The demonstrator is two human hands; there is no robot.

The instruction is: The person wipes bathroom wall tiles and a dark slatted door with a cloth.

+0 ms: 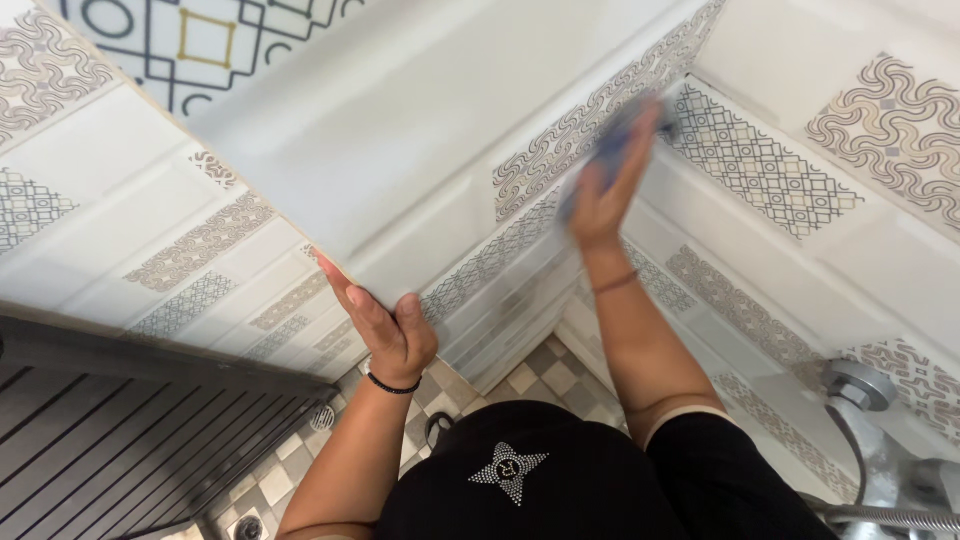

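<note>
1 blue cleaning cloth is pressed flat against the tiled wall, up near the corner on a patterned strip, and it's blurry. Your right hand is clamped over it, fingers spread up the tile. Your left hand holds nothing, palm open, braced on the wall's outer edge lower down. Chrome tap fittings sit off to the right, checkered floor tiles far below.

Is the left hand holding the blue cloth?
No. The left hand rests bare on the tiled wall corner; the right hand presses the blue cloth.
</note>
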